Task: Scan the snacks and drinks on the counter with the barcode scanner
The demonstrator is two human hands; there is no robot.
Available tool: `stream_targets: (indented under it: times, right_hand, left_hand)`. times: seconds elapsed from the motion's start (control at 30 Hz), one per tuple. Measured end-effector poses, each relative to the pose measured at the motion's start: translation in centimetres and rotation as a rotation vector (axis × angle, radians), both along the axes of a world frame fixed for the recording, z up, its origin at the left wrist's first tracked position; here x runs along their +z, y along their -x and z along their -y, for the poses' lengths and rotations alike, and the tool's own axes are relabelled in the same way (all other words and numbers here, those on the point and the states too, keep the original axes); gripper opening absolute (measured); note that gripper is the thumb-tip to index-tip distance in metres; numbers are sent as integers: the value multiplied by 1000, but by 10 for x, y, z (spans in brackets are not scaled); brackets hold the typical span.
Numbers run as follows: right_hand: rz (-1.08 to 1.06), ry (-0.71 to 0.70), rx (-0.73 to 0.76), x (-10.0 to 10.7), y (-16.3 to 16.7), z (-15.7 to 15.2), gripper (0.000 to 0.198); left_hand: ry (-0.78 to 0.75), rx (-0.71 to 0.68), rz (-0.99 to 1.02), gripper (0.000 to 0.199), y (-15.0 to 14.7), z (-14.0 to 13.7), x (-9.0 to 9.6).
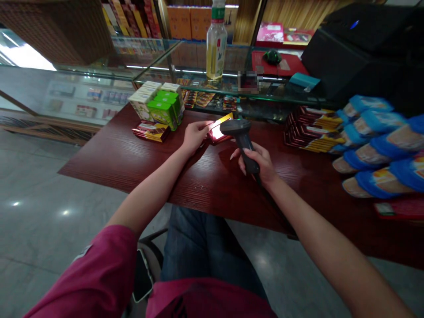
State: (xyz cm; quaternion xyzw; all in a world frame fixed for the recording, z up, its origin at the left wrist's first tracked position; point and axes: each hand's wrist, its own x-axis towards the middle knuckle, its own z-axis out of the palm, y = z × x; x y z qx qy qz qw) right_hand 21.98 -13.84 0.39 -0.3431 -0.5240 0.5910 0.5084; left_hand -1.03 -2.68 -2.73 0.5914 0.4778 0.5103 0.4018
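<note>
Pinches the left end of a maroon-and-yellow packet (pixel 218 128) in the left hand (pixel 194 138), with thumb and fingers drawn nearly together. Loses most of the packet's face to white glare, and part of its right side behind the head of a dark scanner (pixel 243 141); cannot read any print there. Grips the scanner by its handle in the right hand (pixel 261 162), curled round above the tabletop (pixel 198 185), with some fingers partly hidden. Cannot make out the object under a pixelated patch (pixel 250 81) on the glass case (pixel 281 98). Leaves a phone (pixel 142 276) partly covered by the left sleeve (pixel 106 265), and a black machine (pixel 351 57) cut off at right.

Sees a bottle (pixel 217 48) on the case, part-filled with yellowish liquid and cropped at the top. Shows small goods behind the glass, too dim to identify. Cannot see into the woven basket (pixel 59 31), cropped at upper left. Shows blue-lidded tubs (pixel 377 150) at right, tan below the lids, beside stacked packs (pixel 309 132); cannot tell contents from wall. Groups white-and-green cartons (pixel 165 108) left of the hands, just behind flat packs (pixel 151 131).
</note>
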Motion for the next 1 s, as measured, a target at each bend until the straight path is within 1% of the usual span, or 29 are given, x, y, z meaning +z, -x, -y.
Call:
stream_targets:
  times: [0.07,0.17,0.2,0.27,0.37,0.43,0.53,0.6,0.67,0.73,0.83,0.9,1.0]
  right_hand:
    - [-8,-10,-25,-3,-1,0,34]
    - [-11,-25,-77,-6,-3,-1,34]
    - [-16,-26,-93,-6,-4,-1,34]
    - [-34,-21,-113,-7,-5,0,33]
    - [-37,-8,-92,-5,-4,0,32]
    - [-18,-8,-69,-4,-3,0,31]
    - [13,-8,-72,-3,-1,1,31]
    - [29,-10,-87,-2,-1,2,30]
    - [42,-16,-93,-2,-1,2,31]
    - [40,-13,-93,-2,-1,2,32]
    - [28,11,-95,-2,-3,1,33]
    - [25,26,-95,-2,-3,0,32]
    - [17,28,-94,-2,-4,0,32]
  left_hand:
    - [-46,0,-16,39,3,0,0]
    - [-145,51,-152,52,15,8,8]
    - [-180,69,-214,50,21,14,13]
    - [-266,100,-325,40,39,32,23]
    - [-427,148,-467,33,81,64,35]
    - [-487,186,-551,30,117,83,38]
    - [-471,268,-611,27,171,97,37]
    - [-431,271,-655,27,199,97,36]
    - [-406,256,-715,27,219,90,35]
    - [-396,252,-776,29,230,81,35]
    - [-373,249,-853,36,234,72,35]
    - [-368,262,-892,42,232,71,33]
    - [-396,273,-930,49,227,78,29]
